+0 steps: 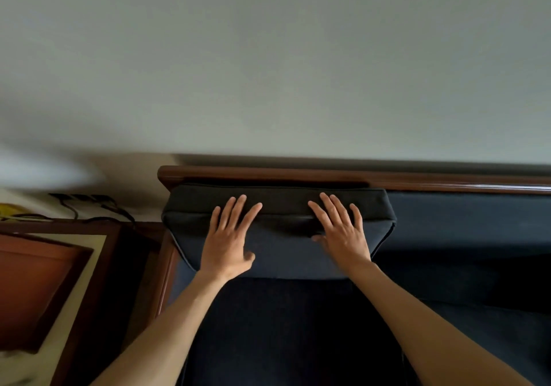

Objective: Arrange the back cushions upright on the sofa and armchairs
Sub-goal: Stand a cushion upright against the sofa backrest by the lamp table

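A home living room. Under the fingers (pixel 235 206) of both hands stands a dark navy fabric sofa (pixel 465 236) with a polished brown wooden frame rail (pixel 298 174), set against a plain pale grey-green painted wall (pixel 268 57). Left of the fingers sits a dark brown wooden side table (pixel 59 251), with black cables (pixel 89 203) behind it.

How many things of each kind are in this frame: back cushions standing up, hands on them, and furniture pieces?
Back cushions standing upright: 1, the dark back cushion against the wooden back rail
Hands pressing flat on it: 2, left hand and right hand
Furniture pieces: 2, the sofa and a side table
Total: 5
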Demonstrator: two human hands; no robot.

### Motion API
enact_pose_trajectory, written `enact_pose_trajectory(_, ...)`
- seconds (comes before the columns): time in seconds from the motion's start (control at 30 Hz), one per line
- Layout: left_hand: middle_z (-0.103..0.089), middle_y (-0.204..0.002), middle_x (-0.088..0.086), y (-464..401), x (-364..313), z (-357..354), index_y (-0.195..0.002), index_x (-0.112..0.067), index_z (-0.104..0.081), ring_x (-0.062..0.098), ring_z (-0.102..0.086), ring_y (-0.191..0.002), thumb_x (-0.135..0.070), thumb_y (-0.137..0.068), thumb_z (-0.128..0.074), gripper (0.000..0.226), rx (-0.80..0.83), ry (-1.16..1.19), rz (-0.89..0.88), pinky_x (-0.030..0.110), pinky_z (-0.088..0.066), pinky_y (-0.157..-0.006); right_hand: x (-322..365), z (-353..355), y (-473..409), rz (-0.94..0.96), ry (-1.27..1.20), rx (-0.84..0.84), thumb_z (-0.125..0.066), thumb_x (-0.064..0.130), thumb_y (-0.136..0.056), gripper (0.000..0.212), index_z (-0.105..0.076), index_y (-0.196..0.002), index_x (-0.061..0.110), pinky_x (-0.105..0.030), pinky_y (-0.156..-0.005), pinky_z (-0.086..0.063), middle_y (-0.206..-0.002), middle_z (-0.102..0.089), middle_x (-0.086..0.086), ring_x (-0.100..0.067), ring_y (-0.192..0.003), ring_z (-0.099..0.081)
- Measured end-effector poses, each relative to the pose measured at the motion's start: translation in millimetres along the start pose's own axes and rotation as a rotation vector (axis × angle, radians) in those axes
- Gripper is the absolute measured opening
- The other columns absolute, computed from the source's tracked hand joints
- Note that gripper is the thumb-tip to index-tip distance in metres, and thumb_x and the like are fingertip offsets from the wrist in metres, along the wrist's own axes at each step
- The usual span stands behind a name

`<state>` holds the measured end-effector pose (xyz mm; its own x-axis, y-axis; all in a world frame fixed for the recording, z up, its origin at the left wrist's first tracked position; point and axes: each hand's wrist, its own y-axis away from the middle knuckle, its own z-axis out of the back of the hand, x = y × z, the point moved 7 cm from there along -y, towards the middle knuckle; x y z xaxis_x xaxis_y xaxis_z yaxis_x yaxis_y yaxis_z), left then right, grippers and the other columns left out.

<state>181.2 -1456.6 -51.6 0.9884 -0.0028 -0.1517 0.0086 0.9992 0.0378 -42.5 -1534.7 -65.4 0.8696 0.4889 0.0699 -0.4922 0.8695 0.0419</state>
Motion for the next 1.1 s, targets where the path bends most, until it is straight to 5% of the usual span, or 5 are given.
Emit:
enact_pose_trajectory(0.23, -0.015, -0.162, 0.006, 8.4, 82.2, 11.1, -0.153, -0.032, -0.014, 0.026, -0.011, -0.149, -0.056, -0.057, -0.076, 0.116, 0.033, -0.069, 0.120, 0.050, -0.011, -0.120, -8.0, 2.0, 3.5, -0.041, 0.016, -0.013, -0.086, 0.042, -0.069, 0.103, -0.027, -0.152, 0.026, -0.049, -0.114, -0.018, -0.158, -0.036, -0.008, -0.027, -0.144, -0.036)
enact_pose_trajectory(0.4, -0.010, -0.163, 0.005, -1.4, 86.8, 31.3, -0.154, -0.018, -0.017, 0.021, 0.002, -0.150, -0.081, -0.080, -0.028, 0.097, -0.018, 0.008, 0.395, 0.049, 0.017, -0.113, -1.9, 5.0, 4.1, -0.112, 0.014, 0.001, -0.091, 0.037, -0.062, 0.111, -0.025, -0.150, 0.022, -0.054, -0.113, -0.016, -0.155, -0.041, -0.012, -0.030, -0.143, -0.039)
enact_pose_trajectory(0.57, -0.009, -0.164, -0.001, -33.1, -46.8, 11.8, -0.155, -0.020, -0.014, 0.015, 0.001, -0.150, -0.061, -0.095, -0.010, 0.073, 0.012, 0.122, 0.042, 0.043, 0.010, -0.119, -4.9, -0.1, 4.4, -0.137, 0.045, 0.028, -0.085, 0.040, -0.068, 0.113, -0.012, -0.152, 0.024, -0.054, -0.116, -0.011, -0.161, -0.030, -0.010, -0.027, -0.148, -0.028)
enact_pose_trajectory(0.8, -0.027, -0.159, 0.006, 6.9, 77.0, 7.6, -0.152, -0.017, -0.026, 0.024, -0.021, -0.148, -0.067, -0.092, -0.019, 0.078, -0.064, -0.062, 0.164, 0.049, -0.012, -0.118, -4.7, 0.2, 6.6, -0.096, 0.074, 0.187, -0.060, 0.029, -0.090, 0.102, 0.021, -0.153, 0.026, -0.052, -0.120, 0.007, -0.164, 0.021, -0.004, -0.022, -0.151, 0.018)
enact_pose_trajectory(1.1, -0.017, -0.161, 0.014, 9.3, 23.6, 34.2, -0.152, -0.010, -0.022, 0.030, -0.008, -0.149, -0.031, -0.091, -0.056, 0.073, -0.011, -0.007, 0.311, 0.060, -0.008, -0.117, 1.2, 43.4, 18.2, -0.059, -0.104, 0.367, -0.059, 0.013, -0.091, 0.087, -0.003, -0.158, 0.019, -0.058, -0.120, -0.003, -0.166, 0.005, -0.008, -0.025, -0.153, 0.009)
